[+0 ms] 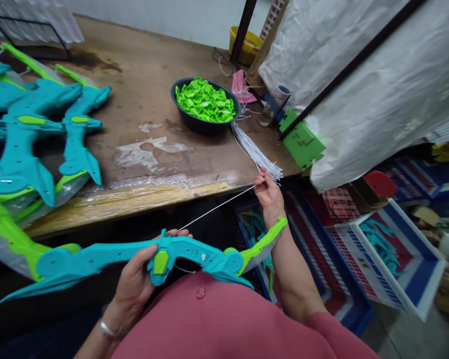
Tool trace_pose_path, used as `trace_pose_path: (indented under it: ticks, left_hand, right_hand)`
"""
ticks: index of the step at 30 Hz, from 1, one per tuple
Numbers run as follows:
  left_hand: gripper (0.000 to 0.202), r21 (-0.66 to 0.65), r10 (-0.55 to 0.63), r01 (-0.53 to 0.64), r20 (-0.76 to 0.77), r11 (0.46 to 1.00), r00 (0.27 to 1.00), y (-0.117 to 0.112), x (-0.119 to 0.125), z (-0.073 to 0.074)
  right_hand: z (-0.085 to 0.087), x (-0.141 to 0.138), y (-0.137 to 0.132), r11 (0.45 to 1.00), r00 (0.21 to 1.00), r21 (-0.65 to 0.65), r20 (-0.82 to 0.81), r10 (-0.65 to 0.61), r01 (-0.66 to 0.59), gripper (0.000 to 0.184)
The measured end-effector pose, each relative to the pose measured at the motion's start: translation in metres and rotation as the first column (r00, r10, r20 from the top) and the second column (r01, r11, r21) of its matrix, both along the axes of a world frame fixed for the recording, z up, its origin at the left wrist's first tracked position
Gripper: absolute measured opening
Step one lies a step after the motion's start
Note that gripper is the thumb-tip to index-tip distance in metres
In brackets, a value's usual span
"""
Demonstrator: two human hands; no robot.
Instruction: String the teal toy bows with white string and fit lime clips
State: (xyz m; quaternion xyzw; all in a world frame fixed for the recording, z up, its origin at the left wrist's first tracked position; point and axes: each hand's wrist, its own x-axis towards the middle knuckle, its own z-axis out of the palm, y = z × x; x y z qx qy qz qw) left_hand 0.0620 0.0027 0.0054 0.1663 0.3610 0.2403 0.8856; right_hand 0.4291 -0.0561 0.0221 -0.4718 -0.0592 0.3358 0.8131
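Observation:
A turquoise and lime-green toy bow (115,253) lies crosswise in front of my body. My left hand (136,276) is wrapped round its middle grip, beside the green inset. From behind the grip a thin white cord (217,206) runs taut, up and to the right. Its far end sits in my right hand (270,197), whose fingers are pinched together over the table's front edge. Just beyond those fingertips lies a bundle of white cords (250,145). A second short piece of cord shows under the grip, against the shirt.
A dark bowl (205,125) of green plastic parts stands on the wooden table (149,65). Several similar toy bows (20,134) cover the table's left side. At right are a green foam piece (303,139), hanging white sheeting, a dark pole and plastic crates (381,294).

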Motion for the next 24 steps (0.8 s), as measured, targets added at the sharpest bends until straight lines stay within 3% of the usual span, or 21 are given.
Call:
trace_pose_path:
  ticks: [5,10,12,16,17,19,22,24]
  left_hand:
    - [0.036,-0.046,0.111,-0.113,-0.053,0.992,0.992,0.003,-0.007,0.005]
    - [0.032,-0.058,0.270,-0.280,-0.141,0.958,0.952,0.015,-0.017,0.010]
    - [0.030,0.027,0.334,-0.335,-0.182,0.942,0.925,0.022,-0.020,0.013]
    - [0.028,0.197,0.438,-0.400,-0.214,0.895,0.873,0.034,-0.021,0.024]
    - [0.028,0.208,0.455,-0.414,-0.230,0.886,0.860,0.036,-0.020,0.029]
    - [0.027,0.217,0.494,-0.447,-0.282,0.868,0.823,0.039,-0.016,0.037]
    - [0.027,0.242,0.529,-0.471,-0.342,0.848,0.777,0.038,-0.012,0.045]
    - [0.027,0.268,0.529,-0.459,-0.339,0.847,0.778,0.036,-0.011,0.046]
  right_hand:
    - [-0.006,0.005,-0.005,0.996,0.995,-0.093,0.101,-0.007,0.016,0.014]
    - [0.002,0.033,-0.029,0.949,0.932,-0.224,0.332,-0.142,0.224,0.024]
    - [0.009,0.044,-0.044,0.892,0.855,-0.250,0.465,-0.230,0.377,0.024]
    - [0.024,0.052,-0.067,0.724,0.598,-0.194,0.719,-0.354,0.662,0.012]
    - [0.027,0.049,-0.069,0.692,0.522,-0.178,0.788,-0.325,0.699,0.010]
    - [0.029,0.036,-0.068,0.674,0.350,-0.165,0.925,-0.147,0.720,0.008]
    - [0.021,0.005,-0.051,0.741,0.098,-0.214,0.975,0.198,0.636,0.016]
    - [0.011,-0.018,-0.034,0.789,0.037,-0.280,0.949,0.312,0.547,0.018]
